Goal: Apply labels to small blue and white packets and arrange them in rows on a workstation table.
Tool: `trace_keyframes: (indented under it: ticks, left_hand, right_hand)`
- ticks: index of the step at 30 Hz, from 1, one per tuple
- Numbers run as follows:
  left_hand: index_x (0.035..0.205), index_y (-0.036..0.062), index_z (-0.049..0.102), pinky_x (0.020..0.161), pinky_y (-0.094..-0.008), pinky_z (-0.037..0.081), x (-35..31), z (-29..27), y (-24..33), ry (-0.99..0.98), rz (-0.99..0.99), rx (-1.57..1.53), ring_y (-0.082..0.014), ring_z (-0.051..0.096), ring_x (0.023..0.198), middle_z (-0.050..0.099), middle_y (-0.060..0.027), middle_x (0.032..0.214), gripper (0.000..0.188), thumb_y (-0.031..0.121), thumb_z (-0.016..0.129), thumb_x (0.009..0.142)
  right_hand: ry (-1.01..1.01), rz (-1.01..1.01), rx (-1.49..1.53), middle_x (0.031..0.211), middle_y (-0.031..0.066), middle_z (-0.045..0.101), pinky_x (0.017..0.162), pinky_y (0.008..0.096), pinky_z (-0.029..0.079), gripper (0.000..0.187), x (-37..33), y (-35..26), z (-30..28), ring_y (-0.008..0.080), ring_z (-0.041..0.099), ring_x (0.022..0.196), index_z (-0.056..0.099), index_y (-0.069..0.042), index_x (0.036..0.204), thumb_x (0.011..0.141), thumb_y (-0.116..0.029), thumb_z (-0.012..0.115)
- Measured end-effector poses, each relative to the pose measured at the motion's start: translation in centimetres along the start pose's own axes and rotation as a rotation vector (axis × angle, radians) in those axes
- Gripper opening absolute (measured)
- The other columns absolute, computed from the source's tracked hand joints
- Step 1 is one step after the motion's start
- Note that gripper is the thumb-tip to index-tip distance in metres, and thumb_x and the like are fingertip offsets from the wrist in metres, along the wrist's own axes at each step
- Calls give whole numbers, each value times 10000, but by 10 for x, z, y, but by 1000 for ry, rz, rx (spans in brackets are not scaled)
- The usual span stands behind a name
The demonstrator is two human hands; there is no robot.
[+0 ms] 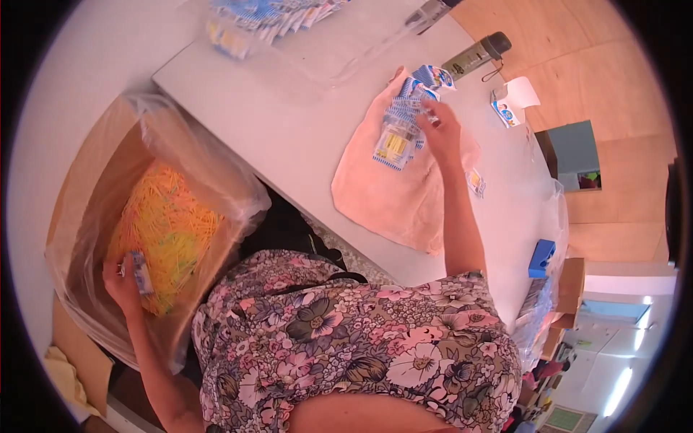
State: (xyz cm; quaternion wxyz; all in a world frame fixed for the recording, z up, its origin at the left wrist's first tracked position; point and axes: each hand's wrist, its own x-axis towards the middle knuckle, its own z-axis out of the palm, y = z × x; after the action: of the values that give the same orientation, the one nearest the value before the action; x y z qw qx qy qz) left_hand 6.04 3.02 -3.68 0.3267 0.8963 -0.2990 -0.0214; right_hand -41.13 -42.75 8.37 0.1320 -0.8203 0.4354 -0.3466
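Note:
My left hand (124, 289) reaches into a plastic-lined carton (79, 191) and is closed on a small blue-and-white packet (139, 273). Below that packet lies a heap of thin yellow, orange and green plastic sticks (172, 224). On the table, my right hand (444, 133) hovers at the edge of a pile of clear packets with blue stripes (404, 119), its fingers bent but apart. One packet with yellow contents (394, 146) lies at the near end of the pile. Beneath the pile spreads a pink cloth (382, 198).
A clear plastic tray (310, 65) with more striped packets (278, 18) stands at the far left of the table. Beyond the cloth are a dark-capped bottle (476, 56) and a white card box (509, 105). A blue block-shaped object (541, 258) sits near the right edge.

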Motion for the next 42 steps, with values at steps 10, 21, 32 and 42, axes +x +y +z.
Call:
trace_keyframes:
  ticks: [10,21,32,42]
  left_hand:
    - [857,47,597,659,-395,423,-6,77,346,-519,1130,-337,-294,518,778,544,-93,820,253,85,714,635]
    - [884,62,494,638,-412,408,-24,230,416,-470,1035,-233,-293,541,744,537,-106,784,340,196,703,652]
    - [863,63,543,667,-358,436,37,139,436,-538,1302,-460,-270,516,838,532,-79,861,258,122,701,668]
    - [740,51,617,552,-321,462,171,151,538,-623,1056,-406,-234,577,623,570,-80,695,56,53,661,706]
  right_hand:
    - [-183,-122,-560,932,107,618,795,390,440,243,33,23,-6,287,527,924,621,-52,983,741,-70,618]
    - [-515,60,118,861,72,621,709,301,452,327,4,-26,-21,165,574,813,557,-6,1024,751,-131,685]
    - [-504,156,-109,797,170,628,626,376,471,380,7,-29,-43,326,606,718,593,-27,974,631,-137,717]
    - [-490,124,-132,708,156,599,572,382,456,366,16,-11,-39,321,598,674,591,-22,890,586,-145,752]
